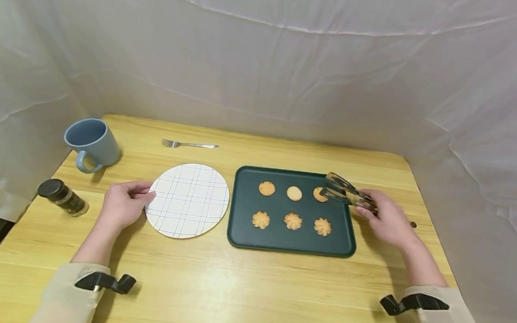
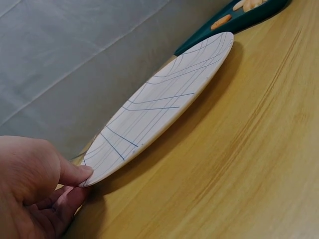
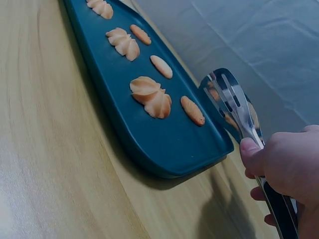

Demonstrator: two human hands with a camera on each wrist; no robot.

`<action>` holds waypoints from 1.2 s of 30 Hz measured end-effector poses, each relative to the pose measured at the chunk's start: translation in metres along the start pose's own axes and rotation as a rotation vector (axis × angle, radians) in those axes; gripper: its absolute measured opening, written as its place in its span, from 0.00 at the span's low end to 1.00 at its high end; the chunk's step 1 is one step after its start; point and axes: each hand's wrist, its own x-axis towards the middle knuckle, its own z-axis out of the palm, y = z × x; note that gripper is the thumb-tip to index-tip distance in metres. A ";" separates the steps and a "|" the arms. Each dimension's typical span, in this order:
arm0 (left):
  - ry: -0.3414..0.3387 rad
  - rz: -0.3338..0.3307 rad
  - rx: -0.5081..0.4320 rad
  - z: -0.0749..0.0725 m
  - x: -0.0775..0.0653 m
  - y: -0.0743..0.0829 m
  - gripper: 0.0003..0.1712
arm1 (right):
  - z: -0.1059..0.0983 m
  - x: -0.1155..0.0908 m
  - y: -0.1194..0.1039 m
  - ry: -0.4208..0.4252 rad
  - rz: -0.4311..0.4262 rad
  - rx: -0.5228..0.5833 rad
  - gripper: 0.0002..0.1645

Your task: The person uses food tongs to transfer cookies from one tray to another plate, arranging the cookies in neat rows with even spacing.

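Observation:
My left hand (image 1: 124, 203) pinches the left rim of a white plate (image 1: 188, 201) with blue check lines, thumb on top and fingers beneath. In the left wrist view the plate's rim (image 2: 164, 124) casts a shadow on the wood. My right hand (image 1: 386, 216) grips metal serving tongs (image 1: 350, 191) with slotted heads. Their heads reach over the right end of a dark green tray (image 1: 275, 242), near a round cookie (image 1: 320, 194) at its back right. Nothing shows between the heads in the right wrist view. Two rows of cookies lie on the tray, round ones behind and flower-shaped ones (image 1: 323, 226) in front.
A blue mug (image 1: 91, 144) stands at the back left, with a dark-lidded spice jar (image 1: 63, 197) in front of it. Behind the plate lies a fork (image 1: 190, 145). White cloth (image 1: 264, 73) hangs around the back and sides of the wooden table (image 1: 233, 288).

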 end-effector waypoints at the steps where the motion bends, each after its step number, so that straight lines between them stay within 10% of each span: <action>1: -0.001 0.000 -0.001 0.000 0.000 0.000 0.20 | 0.000 0.000 0.000 -0.004 -0.006 -0.008 0.30; 36: -0.001 -0.024 -0.020 0.002 -0.001 -0.001 0.21 | 0.004 0.011 0.001 -0.018 -0.059 -0.180 0.23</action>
